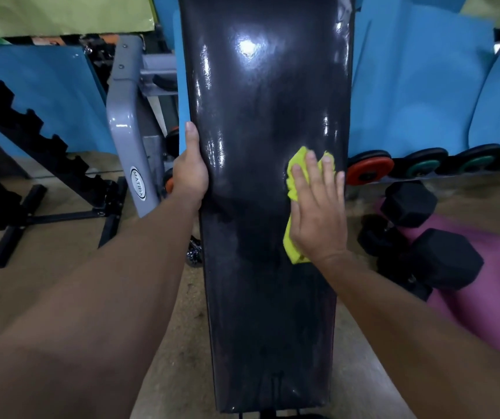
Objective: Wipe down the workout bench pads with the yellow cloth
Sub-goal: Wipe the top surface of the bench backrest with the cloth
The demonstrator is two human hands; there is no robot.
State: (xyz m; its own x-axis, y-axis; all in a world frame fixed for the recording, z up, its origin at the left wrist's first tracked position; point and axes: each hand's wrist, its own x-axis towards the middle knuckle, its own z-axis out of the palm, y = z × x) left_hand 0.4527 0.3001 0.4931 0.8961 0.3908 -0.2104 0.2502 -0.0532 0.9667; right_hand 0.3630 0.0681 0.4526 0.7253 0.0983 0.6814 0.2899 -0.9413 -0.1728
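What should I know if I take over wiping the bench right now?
Left hand: grips the left edge of the pad, steadying it.
Right hand: flat, fingers straight, pressing the cloth on the pad near its right edge, about halfway up.
Done: the upper pad shines as if wet, so it looks wiped, though I can't be sure.
Left: the lower pad looks duller, so probably wipe downward to the near end. Any other pads are out of view.
Mind the dumbbells on the floor to the right.
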